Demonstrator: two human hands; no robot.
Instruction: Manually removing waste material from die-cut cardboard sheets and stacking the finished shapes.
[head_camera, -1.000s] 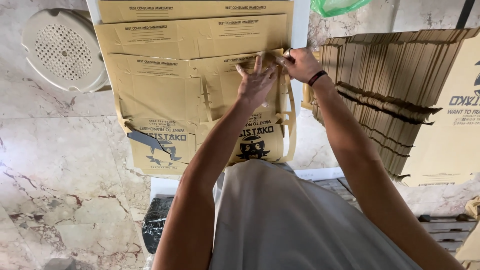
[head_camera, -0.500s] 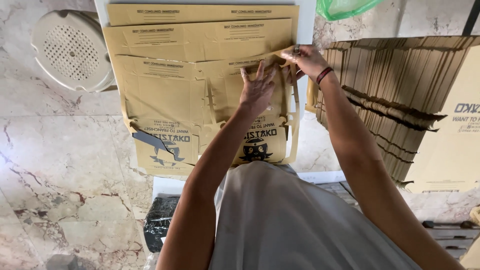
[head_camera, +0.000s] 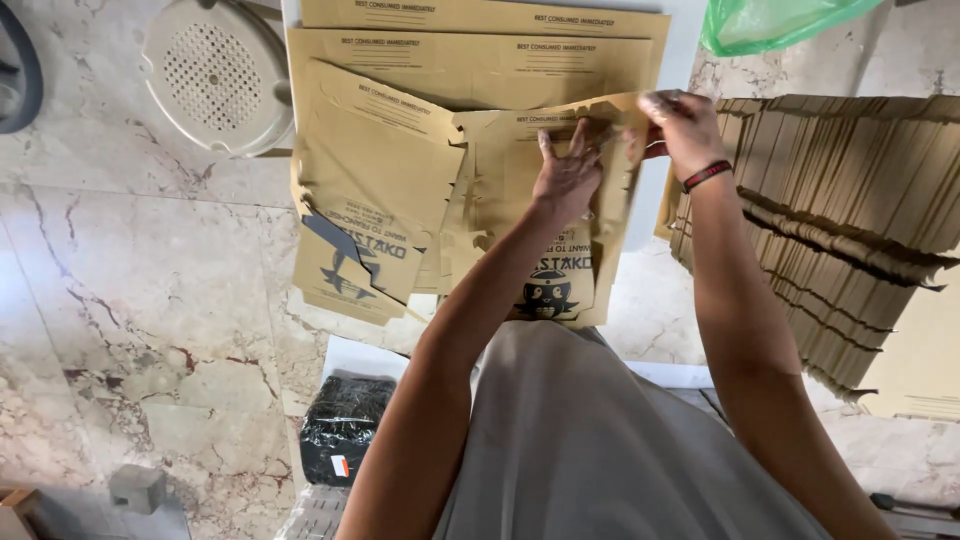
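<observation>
My left hand (head_camera: 566, 178) lies flat, fingers spread, on the brown flat-packed carton blank (head_camera: 520, 205), pinning its panel to the white table (head_camera: 676, 40) so it cannot slide. My right hand (head_camera: 682, 128) is pinched shut on the blank's upper flap at its far right corner, lifting that edge to bend it along the crease. More flat blanks (head_camera: 480, 40) lie fanned beneath and beyond it, and a ribbed stack of cartons (head_camera: 840, 210) stands just right.

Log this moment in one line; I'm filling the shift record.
left hand: flat on cardboard box blank | right hand: pinching its top flap | flat blank stack: beside
</observation>
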